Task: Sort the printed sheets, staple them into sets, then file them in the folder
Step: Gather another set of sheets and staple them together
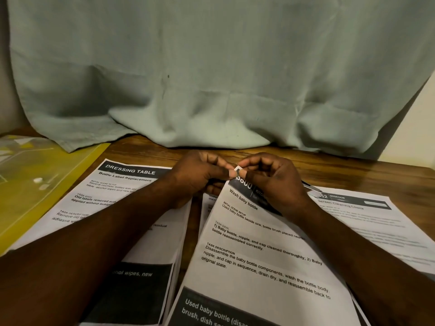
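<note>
Sorting looks done: three piles by the table [353, 170]'s near edge. Left hand [200, 175] and right hand [270, 180] both pinch the Wash baby bottle set [247, 255]'s top corner (tiny fastener [238, 171] there?). Yellow folder [35, 184] waits at the left edge, so filing's still ahead, I'd say.

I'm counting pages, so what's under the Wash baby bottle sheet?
Under the Wash baby bottle sheet, another printed sheet peeks out at its upper left edge. The rest is covered, so the count cannot be told.

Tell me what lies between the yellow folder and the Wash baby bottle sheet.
Head view: Dressing Table sheets lie between the yellow folder and Wash baby bottle sheet, left forearm crossing them.
</note>
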